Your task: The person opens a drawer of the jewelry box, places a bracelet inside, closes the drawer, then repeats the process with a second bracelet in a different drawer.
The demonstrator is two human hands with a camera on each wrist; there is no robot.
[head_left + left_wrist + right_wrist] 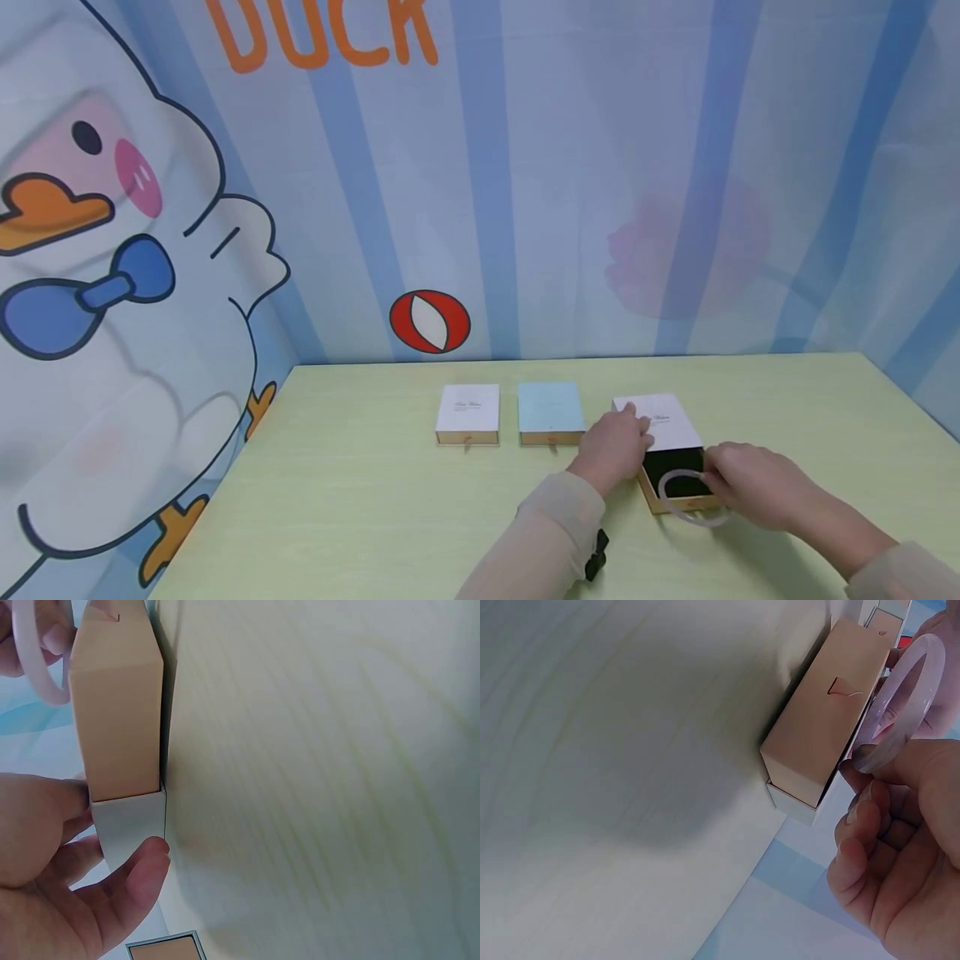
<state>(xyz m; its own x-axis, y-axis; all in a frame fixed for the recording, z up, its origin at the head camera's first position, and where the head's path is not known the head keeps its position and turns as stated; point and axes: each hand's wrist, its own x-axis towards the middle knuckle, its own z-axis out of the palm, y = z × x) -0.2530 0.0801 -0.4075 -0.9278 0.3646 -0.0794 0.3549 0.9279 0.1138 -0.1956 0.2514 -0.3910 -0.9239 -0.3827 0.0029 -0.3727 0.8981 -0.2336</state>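
Note:
A drawer-style jewelry box (pixel 669 423) with a white sleeve stands at the right of the table, its tan drawer (pixel 120 727) pulled out toward the person. Black lining (pixel 678 461) shows inside the drawer. My left hand (pixel 611 450) holds the sleeve from its left side, fingers over the top and thumb by the side wall. Between thumb and index finger, my right hand (pixel 761 483) pinches a pale pinkish bangle (pixel 934 675). The bangle hangs tilted over the drawer's front edge; whether it touches the box I cannot tell.
Left of the open box, a light blue box (pixel 551 407) and a white box (pixel 468 408) stand closed on the pale yellow table (pixel 337 500). Behind the table hangs a blue striped cloth (pixel 555 208) with a cartoon duck.

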